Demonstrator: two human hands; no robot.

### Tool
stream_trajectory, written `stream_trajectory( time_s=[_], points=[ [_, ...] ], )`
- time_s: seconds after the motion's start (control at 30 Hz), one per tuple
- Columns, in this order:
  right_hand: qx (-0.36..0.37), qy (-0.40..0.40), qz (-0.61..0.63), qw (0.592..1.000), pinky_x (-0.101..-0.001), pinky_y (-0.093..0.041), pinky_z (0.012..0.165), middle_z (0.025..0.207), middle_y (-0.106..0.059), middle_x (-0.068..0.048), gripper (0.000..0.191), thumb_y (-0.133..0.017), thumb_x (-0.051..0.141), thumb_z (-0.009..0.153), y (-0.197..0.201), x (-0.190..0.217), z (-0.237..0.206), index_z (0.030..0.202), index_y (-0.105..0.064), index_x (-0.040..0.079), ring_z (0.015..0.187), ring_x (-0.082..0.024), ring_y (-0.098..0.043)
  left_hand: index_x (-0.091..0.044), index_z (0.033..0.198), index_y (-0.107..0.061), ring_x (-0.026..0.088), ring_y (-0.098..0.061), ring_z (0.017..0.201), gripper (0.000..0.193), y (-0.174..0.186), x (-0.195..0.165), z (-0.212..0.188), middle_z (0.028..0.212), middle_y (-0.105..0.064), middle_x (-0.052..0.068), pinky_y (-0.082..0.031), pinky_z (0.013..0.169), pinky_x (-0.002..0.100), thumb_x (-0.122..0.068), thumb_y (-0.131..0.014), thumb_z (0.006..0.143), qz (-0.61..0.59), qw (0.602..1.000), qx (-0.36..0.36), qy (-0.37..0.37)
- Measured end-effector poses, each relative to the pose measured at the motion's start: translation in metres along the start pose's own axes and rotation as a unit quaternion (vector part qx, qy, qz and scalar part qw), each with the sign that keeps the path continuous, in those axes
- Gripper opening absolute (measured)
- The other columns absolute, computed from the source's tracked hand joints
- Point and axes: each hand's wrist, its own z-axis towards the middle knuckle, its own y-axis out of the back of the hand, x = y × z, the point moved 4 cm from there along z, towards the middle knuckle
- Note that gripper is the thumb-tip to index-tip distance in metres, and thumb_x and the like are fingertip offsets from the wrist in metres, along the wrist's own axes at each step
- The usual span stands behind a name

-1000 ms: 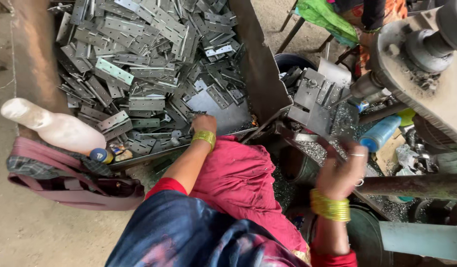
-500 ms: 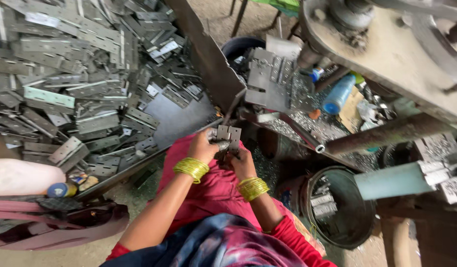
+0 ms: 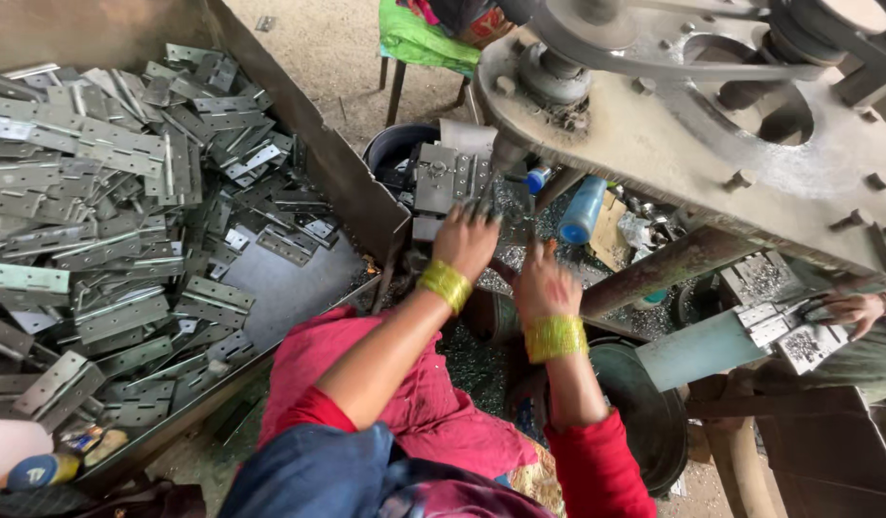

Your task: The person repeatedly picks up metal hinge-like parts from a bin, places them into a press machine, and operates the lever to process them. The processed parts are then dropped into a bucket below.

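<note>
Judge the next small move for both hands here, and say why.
Probably a short push forward to seat whatever they carry on the grey metal die block under the press. Both the left hand and the right hand are stretched out right in front of the block, fingers forward. Whether either hand holds a hinge cannot be seen; the hinge pile lies off to the left.

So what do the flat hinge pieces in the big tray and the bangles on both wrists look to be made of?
Flat grey hinge pieces: apparently sheet steel, dull silvery, with punched holes and rolled knuckles. Big tray: likely rusty brown sheet metal. Gold-coloured bangles: shiny, stacked, probably metal, though plated or plastic cannot be ruled out.
</note>
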Motion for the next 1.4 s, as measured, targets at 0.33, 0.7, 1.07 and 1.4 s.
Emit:
stream_trajectory(
  time_s=[0.33, 0.7, 1.07, 1.4],
  points=[
    [0.215, -0.071, 0.081, 0.971, -0.0535, -0.056, 0.08, 0.103, -0.074, -0.021, 0.03, -0.045, 0.025, 0.103, -0.068, -0.01, -0.076, 0.124, -0.059, 0.009, 0.096, -0.042, -0.072, 0.006, 0.127, -0.068, 0.042, -0.049, 0.136, 0.047, -0.059, -0.012, -0.003, 0.138, -0.06, 0.032, -0.023, 0.116, 0.054, -0.018, -0.054, 0.09, 0.193, 0.978, -0.064, 0.048],
    [0.121, -0.101, 0.26, 0.953, -0.0513, -0.056, 0.076, 0.096, -0.073, -0.024, 0.039, -0.061, 0.034, 0.087, -0.146, -0.037, -0.098, 0.118, -0.064, 0.009, 0.092, -0.043, -0.072, -0.004, 0.109, -0.08, 0.04, -0.041, 0.143, 0.033, -0.033, -0.001, 0.01, 0.136, -0.065, 0.022, -0.02, 0.117, 0.054, -0.023, -0.055, 0.1, 0.256, 0.962, 0.077, 0.046],
    [0.162, -0.161, 0.253, 0.94, -0.0548, -0.054, 0.081, 0.102, -0.07, -0.031, 0.045, -0.063, 0.042, 0.089, -0.177, -0.061, -0.105, 0.107, -0.068, 0.001, 0.1, -0.049, -0.067, -0.006, 0.124, -0.071, 0.038, -0.011, 0.158, 0.034, -0.028, 0.011, 0.023, 0.165, -0.031, 0.019, 0.0, 0.122, 0.062, -0.02, -0.051, 0.1, 0.186, 0.962, 0.177, 0.09],
    [0.207, -0.183, 0.29, 0.916, -0.0538, -0.052, 0.082, 0.099, -0.071, -0.031, 0.052, -0.063, 0.045, 0.089, -0.149, -0.047, -0.11, 0.121, -0.062, 0.005, 0.1, -0.048, -0.068, -0.014, 0.121, -0.075, 0.037, -0.005, 0.162, 0.035, -0.023, 0.017, 0.022, 0.177, -0.015, 0.014, 0.003, 0.12, 0.062, -0.022, -0.046, 0.102, 0.17, 0.971, 0.155, 0.065]
  ],
)
